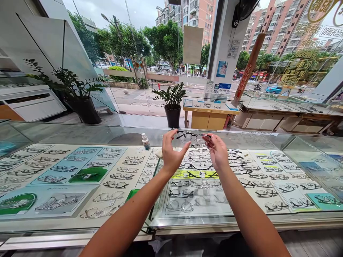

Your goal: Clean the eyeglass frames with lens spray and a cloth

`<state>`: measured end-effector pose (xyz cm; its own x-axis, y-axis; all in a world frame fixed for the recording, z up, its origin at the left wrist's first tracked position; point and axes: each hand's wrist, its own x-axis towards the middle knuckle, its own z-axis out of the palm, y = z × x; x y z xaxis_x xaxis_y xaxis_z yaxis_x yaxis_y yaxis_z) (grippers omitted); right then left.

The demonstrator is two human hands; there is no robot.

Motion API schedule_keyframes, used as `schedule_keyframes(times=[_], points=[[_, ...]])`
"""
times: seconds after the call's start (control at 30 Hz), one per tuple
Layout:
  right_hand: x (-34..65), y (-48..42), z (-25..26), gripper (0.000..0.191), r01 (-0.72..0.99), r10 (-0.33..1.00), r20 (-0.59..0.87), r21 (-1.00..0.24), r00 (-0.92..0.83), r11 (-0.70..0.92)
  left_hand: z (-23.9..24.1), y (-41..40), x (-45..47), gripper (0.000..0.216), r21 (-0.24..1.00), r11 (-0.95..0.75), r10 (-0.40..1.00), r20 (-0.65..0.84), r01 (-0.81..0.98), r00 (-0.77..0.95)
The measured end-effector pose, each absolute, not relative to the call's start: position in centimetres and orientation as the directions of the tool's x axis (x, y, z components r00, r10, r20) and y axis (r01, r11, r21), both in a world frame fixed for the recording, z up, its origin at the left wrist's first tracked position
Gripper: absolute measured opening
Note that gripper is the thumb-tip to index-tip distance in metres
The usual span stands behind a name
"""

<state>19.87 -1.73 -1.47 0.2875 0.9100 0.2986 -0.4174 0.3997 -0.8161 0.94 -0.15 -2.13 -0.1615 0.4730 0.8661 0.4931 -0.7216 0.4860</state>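
Note:
A pair of eyeglasses (193, 135) with a thin dark frame is held up above the glass display case (160, 223), between my two hands. My left hand (171, 151) pinches the left end of the frame near the hinge, its thumb spread away toward the right. At the other end, the fingers of my right hand (218, 150) close on the frame's right side. Beyond my left hand, a small white bottle (145, 141) with a blue label stands on the glass top. A pale cloth-like piece (159, 153) lies beside my left wrist, partly hidden.
Rows of eyeglasses (180, 192) lie inside the case under the glass, on both sides of my arms. Past the counter stand two potted plants (173, 114) (83, 109), a wooden cabinet (206, 119) and more display cases (270, 116). Large windows face a street.

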Motion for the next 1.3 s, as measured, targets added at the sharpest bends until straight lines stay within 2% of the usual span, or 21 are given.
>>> schedule_keyframes(times=[0.2,0.33,0.43,0.53,0.6,0.83,1.03,1.3], points=[[20.0,-1.3,-1.8,0.035,-0.377,0.915,0.274,-0.846,0.297,0.376,-2.2,0.2,0.7,0.062,0.509,-0.714,0.508,0.849,0.481,-0.145],[20.7,-1.6,-1.4,0.028,-0.199,0.876,0.361,-0.878,0.321,0.435,-1.6,0.2,0.2,0.061,0.481,-0.723,0.518,0.852,0.496,-0.072],[21.2,-2.0,-0.9,0.026,-0.007,0.859,0.469,-0.877,0.204,0.48,-0.9,0.0,-0.2,0.06,0.38,-0.752,0.483,0.874,0.539,0.058],[21.3,-2.1,-0.7,0.023,0.151,0.882,0.471,-0.874,0.029,0.462,-0.6,-0.2,-0.4,0.061,0.301,-0.771,0.459,0.874,0.561,0.161],[21.3,-1.9,-1.0,0.022,0.184,0.889,0.456,-0.872,-0.038,0.454,-0.5,-0.2,-0.4,0.062,0.284,-0.771,0.463,0.865,0.569,0.195],[21.2,-1.0,-2.2,0.026,0.04,0.929,0.36,-0.93,-0.09,0.364,-0.4,-0.5,-0.3,0.063,0.341,-0.792,0.507,0.829,0.506,0.235],[20.9,-1.2,-1.8,0.03,-0.035,0.953,0.29,-0.957,-0.084,0.288,-0.4,-0.3,-0.1,0.065,0.529,-0.775,0.615,0.757,0.345,0.219],[21.0,-1.1,-2.1,0.02,-0.127,0.965,0.195,-0.977,-0.176,0.174,-0.5,0.3,-0.2,0.065,0.735,-0.669,0.735,0.633,0.107,0.244]])
